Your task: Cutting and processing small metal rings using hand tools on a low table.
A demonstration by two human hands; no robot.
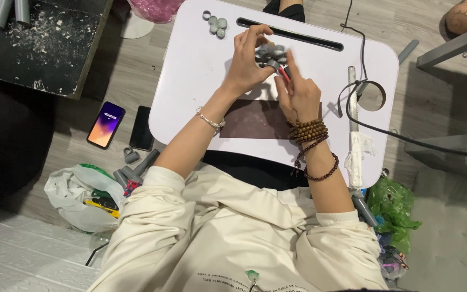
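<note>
My left hand (pixel 247 59) grips a small grey model piece (pixel 269 54) above the white lap table (pixel 190 70). My right hand (pixel 297 93), with wooden bead bracelets on its wrist, holds a thin red-handled tool (pixel 284 74) against the grey piece. A dark brown sheet (pixel 255 121) lies on the table just under both wrists. The tool's tip is hidden among my fingers.
Small grey round parts (pixel 216 24) lie at the table's far edge beside a long slot (pixel 298 33). A metal ruler (pixel 352 92), a black cable (pixel 406 138) and a white rag (pixel 357 154) are at the right. On the floor lie two phones (pixel 106 124), grey pipe pieces (pixel 136 165) and bags.
</note>
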